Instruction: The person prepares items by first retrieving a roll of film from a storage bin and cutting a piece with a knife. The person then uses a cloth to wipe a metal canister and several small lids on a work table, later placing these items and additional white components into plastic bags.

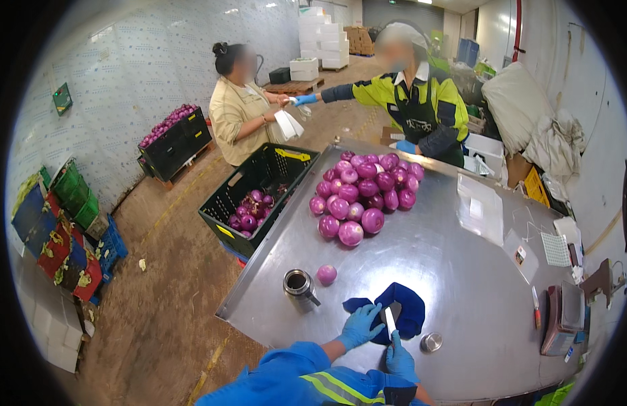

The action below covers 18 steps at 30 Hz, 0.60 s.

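My left hand (360,327), in a blue glove, rests on a dark blue cloth (412,310) on the steel table, its fingers spread beside a grey block-like piece. In my right hand (401,359), also gloved in blue, is the handle of a broad, light-coloured blade, likely a knife (389,320), lying over the cloth. A steel thermos flask (299,289) stands uncapped to the left. One peeled red onion (326,274) sits beside it. Right of the cloth is a round metal lid (431,342). Farther back, many peeled red onions (367,188) are heaped.
A dark crate (252,243) holding onions stands against the table's left edge. Plastic bags (480,208), a small knife (536,307) and a scale (562,319) lie at right. Beyond the table, two people (242,111), (420,101) hold white items between them.
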{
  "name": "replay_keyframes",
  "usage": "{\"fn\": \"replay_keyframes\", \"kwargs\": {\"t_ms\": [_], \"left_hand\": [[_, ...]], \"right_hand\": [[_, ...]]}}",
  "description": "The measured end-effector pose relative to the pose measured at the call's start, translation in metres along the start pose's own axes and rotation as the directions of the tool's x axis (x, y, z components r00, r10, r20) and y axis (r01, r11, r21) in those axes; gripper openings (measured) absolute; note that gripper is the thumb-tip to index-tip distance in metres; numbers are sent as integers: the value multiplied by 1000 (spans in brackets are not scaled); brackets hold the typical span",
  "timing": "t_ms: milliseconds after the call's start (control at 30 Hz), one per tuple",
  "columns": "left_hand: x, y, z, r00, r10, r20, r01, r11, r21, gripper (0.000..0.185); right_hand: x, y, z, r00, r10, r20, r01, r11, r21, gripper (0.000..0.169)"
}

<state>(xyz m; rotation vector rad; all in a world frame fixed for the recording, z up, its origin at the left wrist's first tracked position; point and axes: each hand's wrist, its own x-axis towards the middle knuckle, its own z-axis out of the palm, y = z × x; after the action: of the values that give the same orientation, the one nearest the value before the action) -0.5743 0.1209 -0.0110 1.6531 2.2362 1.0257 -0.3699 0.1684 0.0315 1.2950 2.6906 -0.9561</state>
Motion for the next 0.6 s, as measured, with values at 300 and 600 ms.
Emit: {"fn": "replay_keyframes", "kwargs": {"t_ms": [300, 600], "left_hand": [[3, 1, 3, 1000, -4, 12, 3, 1000, 30, 71], [-11, 0, 8, 999, -26, 34, 27, 1000, -16, 73]], "right_hand": [[22, 2, -4, 996, -23, -86, 18, 998, -63, 54], [-2, 5, -3, 997, 46, 54, -45, 999, -27, 57]]}}
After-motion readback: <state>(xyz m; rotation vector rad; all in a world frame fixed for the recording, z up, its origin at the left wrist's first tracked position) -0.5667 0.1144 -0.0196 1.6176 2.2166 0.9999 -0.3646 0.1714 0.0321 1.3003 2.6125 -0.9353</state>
